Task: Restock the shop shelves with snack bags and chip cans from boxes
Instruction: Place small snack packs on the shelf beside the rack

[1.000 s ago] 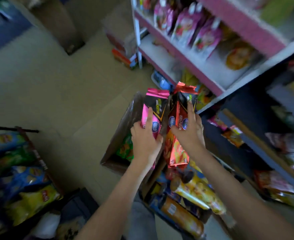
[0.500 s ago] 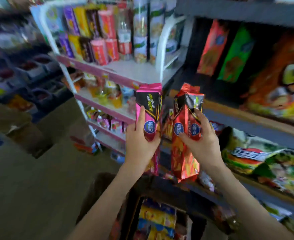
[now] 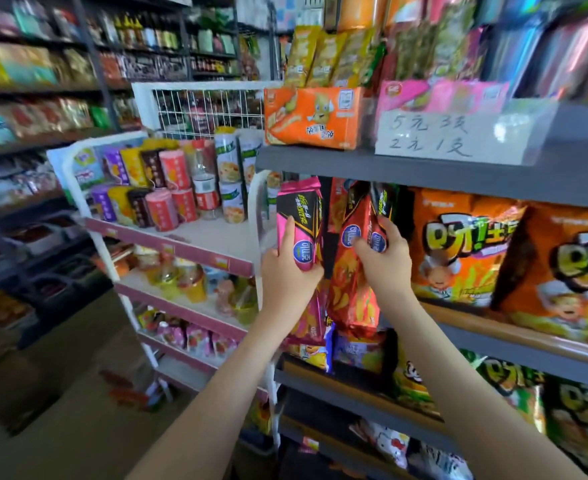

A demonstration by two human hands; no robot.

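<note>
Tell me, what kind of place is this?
Probably a small snack shop. The grey shelf is packed with orange snack bags, a handwritten price sign sits above, and the left hand holds a pink bag, the right hand a red bag.

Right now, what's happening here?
A person is restocking a shop. The left hand grips a pink snack bag upright. The right hand grips what look like two red snack bags beside it. Both are raised at the left end of the grey shelf, next to big orange bags, and not released.
</note>
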